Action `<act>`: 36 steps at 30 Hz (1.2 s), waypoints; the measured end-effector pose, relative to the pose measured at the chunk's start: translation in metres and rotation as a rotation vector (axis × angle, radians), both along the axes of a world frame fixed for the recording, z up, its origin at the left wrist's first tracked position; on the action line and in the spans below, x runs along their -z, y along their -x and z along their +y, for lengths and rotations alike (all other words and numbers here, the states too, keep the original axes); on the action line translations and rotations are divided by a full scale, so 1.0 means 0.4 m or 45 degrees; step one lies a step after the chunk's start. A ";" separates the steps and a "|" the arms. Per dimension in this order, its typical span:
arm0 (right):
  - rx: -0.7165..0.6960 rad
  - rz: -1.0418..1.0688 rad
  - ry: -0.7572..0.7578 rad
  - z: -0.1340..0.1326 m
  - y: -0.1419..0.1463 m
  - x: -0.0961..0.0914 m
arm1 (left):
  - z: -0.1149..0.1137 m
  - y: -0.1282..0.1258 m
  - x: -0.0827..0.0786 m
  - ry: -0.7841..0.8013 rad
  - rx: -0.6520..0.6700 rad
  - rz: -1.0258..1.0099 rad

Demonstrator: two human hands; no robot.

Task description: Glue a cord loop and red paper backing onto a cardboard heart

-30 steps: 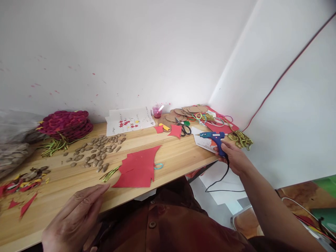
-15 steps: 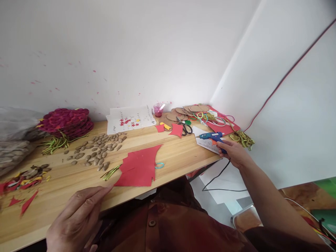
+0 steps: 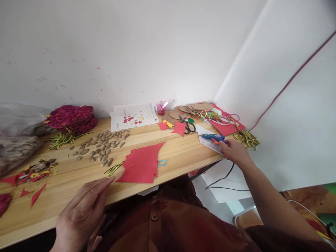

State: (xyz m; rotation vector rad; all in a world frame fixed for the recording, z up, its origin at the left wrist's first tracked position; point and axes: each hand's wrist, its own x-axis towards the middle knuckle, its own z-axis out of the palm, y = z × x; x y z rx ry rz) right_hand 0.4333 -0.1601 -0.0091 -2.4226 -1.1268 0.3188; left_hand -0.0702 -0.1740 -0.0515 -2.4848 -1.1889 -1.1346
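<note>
My right hand (image 3: 234, 152) reaches to the right end of the wooden table (image 3: 181, 154), its fingers closed round the handle of a blue glue gun (image 3: 211, 137). The gun lies on its side on a white paper (image 3: 207, 142), nozzle pointing left. A black cord (image 3: 223, 179) hangs from it over the table edge. My left hand (image 3: 82, 211) lies flat on the near edge with fingers stretched, holding nothing. Its fingertips are close to a stack of red paper cut-outs (image 3: 141, 163).
Several brown seeds (image 3: 101, 147) lie scattered left of centre, beside a dark red flower pile (image 3: 71, 118). Scissors (image 3: 188, 125), a pink cup (image 3: 160, 107), cardboard discs (image 3: 183, 111), coloured bands (image 3: 219, 118) and a starred sheet (image 3: 132, 116) crowd the back right. Plastic bags (image 3: 15, 134) sit far left.
My right hand has lowered the glue gun from upright onto its side on the white paper. The left hand has barely moved; the view has shifted slightly.
</note>
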 end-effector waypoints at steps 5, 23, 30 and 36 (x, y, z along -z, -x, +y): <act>-0.055 -0.368 0.152 -0.012 0.020 -0.004 | -0.001 -0.008 -0.003 -0.019 -0.050 -0.018; -0.728 -0.935 -0.306 0.035 0.195 -0.012 | -0.001 -0.008 -0.001 0.069 0.046 -0.092; -0.783 -0.969 -0.075 0.188 0.297 -0.005 | -0.002 0.028 -0.002 0.072 0.016 -0.060; -0.791 -0.990 0.018 0.254 0.320 0.014 | 0.007 0.053 0.003 0.059 -0.036 -0.066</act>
